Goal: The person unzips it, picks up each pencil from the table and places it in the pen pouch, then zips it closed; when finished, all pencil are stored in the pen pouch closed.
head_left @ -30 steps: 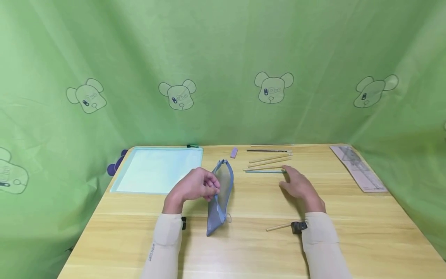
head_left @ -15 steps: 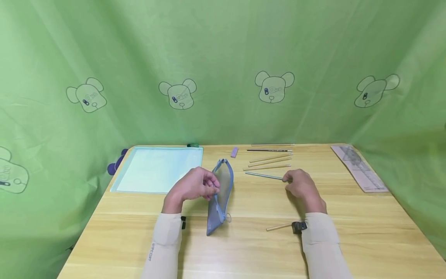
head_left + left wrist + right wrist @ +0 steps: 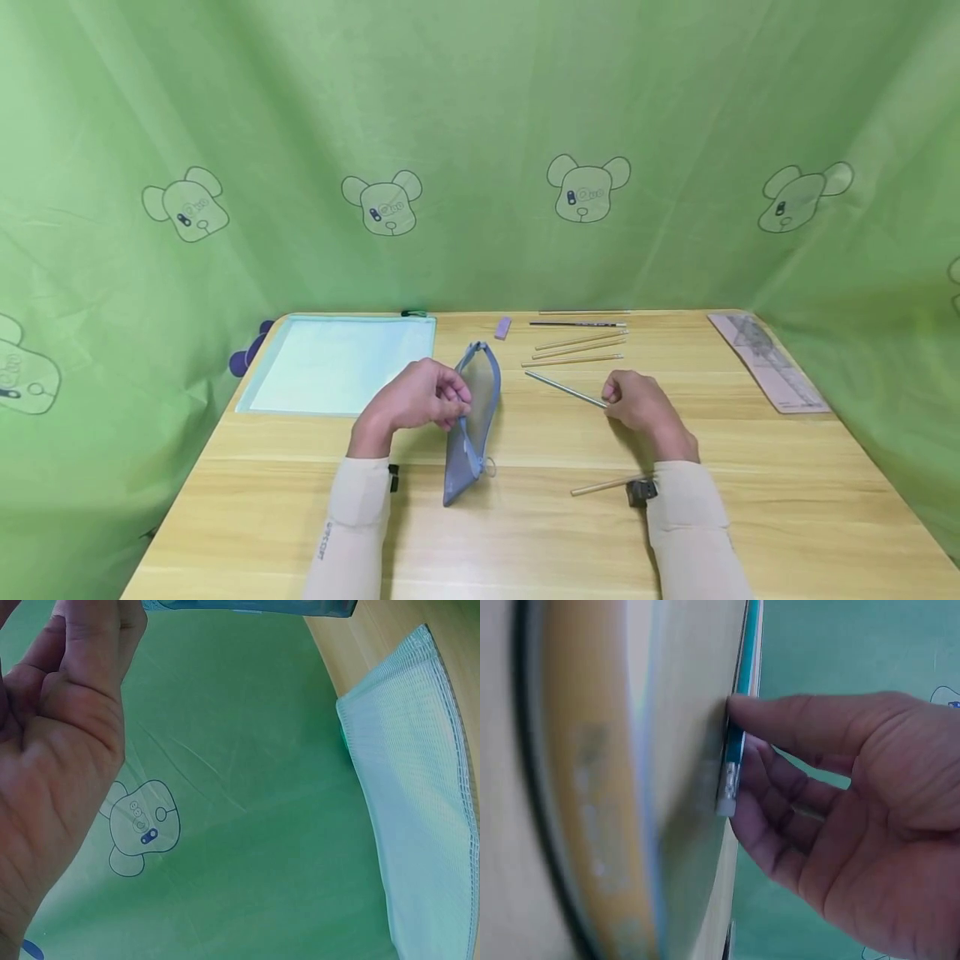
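In the head view my left hand [image 3: 423, 398] pinches the rim of a blue zip pencil pouch [image 3: 487, 400], which stands on the table with its mouth open. My right hand [image 3: 643, 408] holds a teal pencil [image 3: 564, 388] between thumb and fingers. That grip is near the eraser end, where a silver ferrule and white eraser show in the right wrist view beside the thumb [image 3: 802, 720]. The pencil slants, its far end pointing left toward the pouch. Only a strip of the pouch [image 3: 255, 606] shows at the top of the left wrist view.
Several plain wooden pencils [image 3: 573, 360] and a dark pencil [image 3: 573, 323] lie behind the right hand. A purple eraser [image 3: 502, 327] sits behind the pouch. A mint zip folder [image 3: 337, 362] lies left, a ruler set [image 3: 768, 362] right. One wooden pencil [image 3: 600, 487] lies near the right wrist.
My right hand has taken hold of the teal pencil and drawn its eraser end toward me, away from the wooden pencils. The left hand and pouch have stayed in place.
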